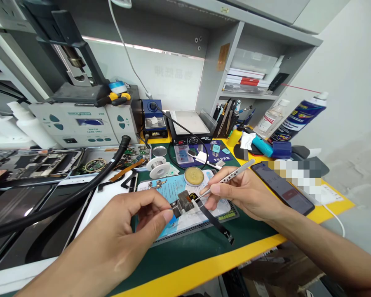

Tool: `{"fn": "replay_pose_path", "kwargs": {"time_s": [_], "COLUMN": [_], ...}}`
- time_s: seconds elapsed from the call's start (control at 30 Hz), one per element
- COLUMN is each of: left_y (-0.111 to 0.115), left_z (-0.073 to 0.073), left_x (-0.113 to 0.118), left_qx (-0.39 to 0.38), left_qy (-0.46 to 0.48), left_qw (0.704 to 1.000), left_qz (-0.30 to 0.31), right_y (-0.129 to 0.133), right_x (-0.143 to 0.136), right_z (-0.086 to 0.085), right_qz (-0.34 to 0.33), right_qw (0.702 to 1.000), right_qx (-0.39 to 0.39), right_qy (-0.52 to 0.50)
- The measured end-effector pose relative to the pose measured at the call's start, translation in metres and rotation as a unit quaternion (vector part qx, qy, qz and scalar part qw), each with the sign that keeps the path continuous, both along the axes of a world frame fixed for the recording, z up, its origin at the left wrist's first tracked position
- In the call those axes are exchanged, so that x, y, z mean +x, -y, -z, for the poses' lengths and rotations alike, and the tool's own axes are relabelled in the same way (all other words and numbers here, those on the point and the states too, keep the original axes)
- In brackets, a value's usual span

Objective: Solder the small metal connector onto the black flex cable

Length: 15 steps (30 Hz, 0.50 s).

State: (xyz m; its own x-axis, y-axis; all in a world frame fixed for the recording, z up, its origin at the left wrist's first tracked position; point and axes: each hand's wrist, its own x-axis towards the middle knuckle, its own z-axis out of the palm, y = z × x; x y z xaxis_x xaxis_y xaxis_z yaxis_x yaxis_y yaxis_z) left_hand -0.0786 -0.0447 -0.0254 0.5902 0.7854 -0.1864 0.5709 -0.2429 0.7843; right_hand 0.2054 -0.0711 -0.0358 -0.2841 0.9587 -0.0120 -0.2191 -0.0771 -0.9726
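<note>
My right hand [235, 187] grips a pair of silver tweezers [235, 172] with holes along the body. The tweezer tip points down at a small metal-coloured part [184, 201] with a black flat flex cable [216, 225] running towards me. My left hand [136, 227] has thumb and forefinger pinched together at the left end of that part. What sits between those fingertips is too small to tell. Under the part lies a light blue and white printed work pad [170, 187]. A round tin of yellowish paste [194, 176] stands just behind.
A black hose [89, 185] crosses the left side above phone panels [58, 218]. Behind stand a grey rework station [89, 123], a soldering unit [154, 121] and a small hot plate [190, 128]. A wire spool [158, 167] is near the pad; a phone [282, 185] lies right.
</note>
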Motion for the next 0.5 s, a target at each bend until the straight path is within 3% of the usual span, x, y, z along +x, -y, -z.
{"fn": "replay_pose_path", "kwargs": {"time_s": [0.5], "left_y": [0.0017], "left_z": [0.0005], "left_x": [-0.0018], "left_qx": [-0.005], "left_qy": [0.007], "left_qw": [1.0], "left_qz": [-0.009], "right_y": [0.0016], "right_x": [0.0006], "right_z": [0.0013], "right_qz": [0.01], "right_qw": [1.0], "right_qx": [0.001], "right_qy": [0.011]}}
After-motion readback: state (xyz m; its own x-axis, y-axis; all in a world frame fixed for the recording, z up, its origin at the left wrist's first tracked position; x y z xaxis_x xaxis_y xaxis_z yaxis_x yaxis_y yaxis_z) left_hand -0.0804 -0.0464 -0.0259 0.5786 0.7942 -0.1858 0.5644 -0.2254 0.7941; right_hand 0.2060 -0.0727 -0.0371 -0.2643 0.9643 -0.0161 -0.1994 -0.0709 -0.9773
